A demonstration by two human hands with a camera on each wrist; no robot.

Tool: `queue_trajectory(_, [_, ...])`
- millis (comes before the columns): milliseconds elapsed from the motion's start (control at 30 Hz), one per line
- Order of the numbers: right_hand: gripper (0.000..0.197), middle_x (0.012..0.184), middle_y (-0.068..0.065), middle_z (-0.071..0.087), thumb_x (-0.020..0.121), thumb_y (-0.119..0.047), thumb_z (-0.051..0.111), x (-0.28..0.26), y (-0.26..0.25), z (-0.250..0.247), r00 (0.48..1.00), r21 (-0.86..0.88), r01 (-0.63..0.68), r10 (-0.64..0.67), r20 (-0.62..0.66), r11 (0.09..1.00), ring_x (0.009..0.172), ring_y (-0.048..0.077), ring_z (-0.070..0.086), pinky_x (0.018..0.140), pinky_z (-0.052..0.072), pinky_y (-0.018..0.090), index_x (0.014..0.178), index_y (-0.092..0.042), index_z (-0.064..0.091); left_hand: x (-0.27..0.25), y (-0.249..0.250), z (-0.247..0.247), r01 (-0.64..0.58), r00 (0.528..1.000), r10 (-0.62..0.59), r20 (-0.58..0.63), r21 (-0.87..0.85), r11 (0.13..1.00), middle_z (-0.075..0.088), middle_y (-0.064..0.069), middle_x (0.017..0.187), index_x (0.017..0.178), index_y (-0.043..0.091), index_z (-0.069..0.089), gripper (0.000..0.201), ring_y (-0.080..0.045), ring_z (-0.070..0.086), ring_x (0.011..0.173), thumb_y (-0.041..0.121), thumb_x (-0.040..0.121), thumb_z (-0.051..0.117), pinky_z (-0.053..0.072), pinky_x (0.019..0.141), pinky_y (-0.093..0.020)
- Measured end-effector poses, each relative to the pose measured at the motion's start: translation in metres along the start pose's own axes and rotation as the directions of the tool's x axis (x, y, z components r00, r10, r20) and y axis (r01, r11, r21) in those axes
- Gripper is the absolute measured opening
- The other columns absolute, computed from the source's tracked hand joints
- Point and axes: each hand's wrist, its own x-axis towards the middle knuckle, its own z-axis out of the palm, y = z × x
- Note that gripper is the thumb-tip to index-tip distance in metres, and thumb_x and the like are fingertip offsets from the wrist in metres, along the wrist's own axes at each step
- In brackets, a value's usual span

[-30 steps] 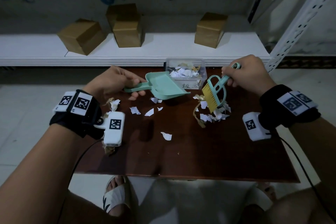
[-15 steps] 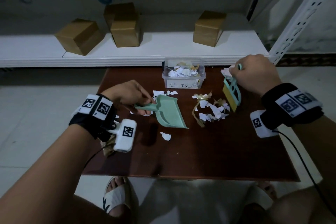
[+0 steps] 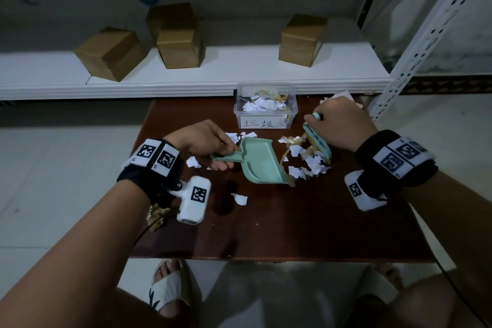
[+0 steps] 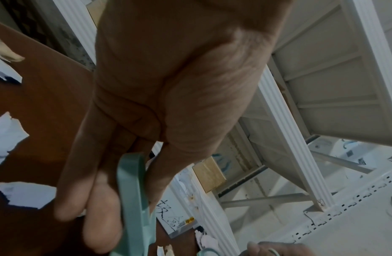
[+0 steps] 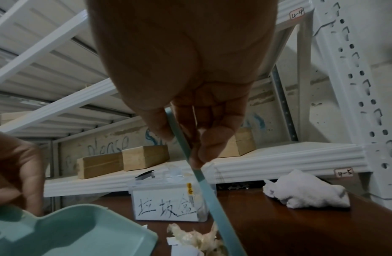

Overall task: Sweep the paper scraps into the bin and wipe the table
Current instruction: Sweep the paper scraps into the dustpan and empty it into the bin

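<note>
My left hand (image 3: 205,141) grips the handle of a mint-green dustpan (image 3: 261,162) lying on the dark wooden table (image 3: 306,226), its lip turned right toward a pile of white and tan paper scraps (image 3: 306,162). My right hand (image 3: 343,122) holds the handle (image 5: 197,175) of a mint-green brush (image 3: 318,144) on the pile's right side. In the left wrist view my fingers (image 4: 103,216) curl round the dustpan handle (image 4: 135,199). A clear plastic bin (image 3: 265,108) with a handwritten label holds scraps at the table's back edge. Loose scraps (image 3: 239,198) lie near the dustpan.
A crumpled white cloth (image 5: 306,190) lies at the table's far right corner. Behind the table runs a white shelf (image 3: 213,74) with three brown cardboard boxes (image 3: 178,37). A white perforated rack post (image 3: 426,34) rises at right. My sandalled foot (image 3: 170,287) shows below the table's front edge.
The dustpan came down from near the bin onto the table and slid right to the pile. The brush swung behind the pile's right side and now pushes the scraps left toward the dustpan.
</note>
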Motion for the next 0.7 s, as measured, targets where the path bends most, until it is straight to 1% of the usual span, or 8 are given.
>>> queue_trajectory(100, [0.054,0.062,0.01,0.05,0.1,-0.036,0.056,0.0,-0.005,0.003,1.0,0.055,0.026,-0.025,-0.013,0.998,0.073,0.03,0.051,0.066,0.041,0.038,0.057,-0.005,0.045,0.002,0.002,0.005,-0.004,1.0,0.004,0.017,0.001,1.0,0.078,-0.017,0.09,0.115,0.002,0.075,0.021,-0.016,0.075,0.065,0.007,0.103,0.058,0.061,0.056,-0.028])
queue_trajectory(200, [0.056,0.055,0.009,0.044,0.099,-0.034,0.057,-0.002,-0.01,0.003,0.998,0.102,0.056,-0.053,-0.038,0.993,0.064,0.029,0.048,0.064,0.044,0.041,0.054,-0.008,0.037,0.004,0.005,0.009,0.002,1.0,-0.001,0.006,-0.021,1.0,0.078,-0.015,0.087,0.115,0.004,0.075,0.02,-0.015,0.074,0.06,0.007,0.101,0.061,0.056,0.05,-0.024])
queue_trajectory(367, [0.051,0.059,0.013,0.059,0.094,-0.035,0.054,0.0,-0.011,0.005,0.996,0.229,0.085,-0.074,-0.056,0.97,0.062,0.029,0.055,0.069,0.051,0.047,0.057,-0.001,0.05,0.004,0.009,0.012,0.025,1.0,-0.025,0.017,0.01,1.0,0.079,-0.017,0.096,0.111,0.012,0.078,0.026,-0.015,0.073,0.064,0.021,0.087,0.08,0.05,0.047,-0.02])
queue_trajectory(467, [0.049,0.061,0.014,0.061,0.094,-0.034,0.054,0.0,-0.015,0.007,0.994,0.251,0.101,-0.089,-0.057,0.963,0.064,0.029,0.056,0.071,0.051,0.047,0.058,0.001,0.051,0.005,0.012,0.015,0.045,0.999,-0.046,0.005,0.029,0.999,0.078,-0.018,0.095,0.115,0.005,0.073,0.031,-0.015,0.073,0.063,0.013,0.086,0.081,0.047,0.042,-0.019])
queue_trajectory(533, [0.047,0.062,0.015,0.061,0.095,-0.029,0.056,0.0,-0.017,0.009,0.991,0.274,0.125,-0.108,-0.074,0.954,0.065,0.031,0.056,0.072,0.05,0.047,0.061,0.003,0.055,0.008,0.013,0.018,0.055,0.998,-0.055,0.006,0.06,0.997,0.078,-0.014,0.084,0.117,0.002,0.07,0.034,-0.014,0.071,0.059,0.004,0.085,0.08,0.044,0.04,-0.018])
queue_trajectory(600, [0.042,0.063,0.016,0.063,0.096,-0.024,0.056,0.001,-0.021,0.009,0.988,0.281,0.149,-0.131,-0.082,0.948,0.068,0.033,0.059,0.074,0.049,0.047,0.069,0.007,0.064,0.011,0.012,0.02,0.068,0.998,-0.069,0.012,0.117,0.991,0.075,-0.005,0.066,0.116,0.004,0.069,0.035,-0.009,0.068,0.052,0.0,0.083,0.081,0.045,0.041,-0.017])
queue_trajectory(633, [0.042,0.063,0.016,0.064,0.096,-0.025,0.056,0.001,-0.023,0.009,0.987,0.287,0.154,-0.135,-0.087,0.945,0.067,0.033,0.06,0.073,0.049,0.047,0.071,0.008,0.066,0.013,0.011,0.02,0.075,0.997,-0.078,0.014,0.148,0.986,0.074,-0.004,0.062,0.115,0.007,0.069,0.035,-0.009,0.067,0.051,0.001,0.083,0.082,0.048,0.044,-0.018])
queue_trajectory(700, [0.045,0.058,0.01,0.065,0.096,-0.028,0.055,0.002,-0.024,0.008,0.987,0.319,0.151,-0.127,-0.093,0.936,0.062,0.028,0.061,0.07,0.05,0.045,0.069,0.006,0.067,0.018,0.007,0.021,0.088,0.996,-0.092,0.012,0.2,0.976,0.074,-0.006,0.063,0.115,0.009,0.07,0.036,-0.013,0.068,0.057,0.004,0.082,0.083,0.054,0.055,-0.024])
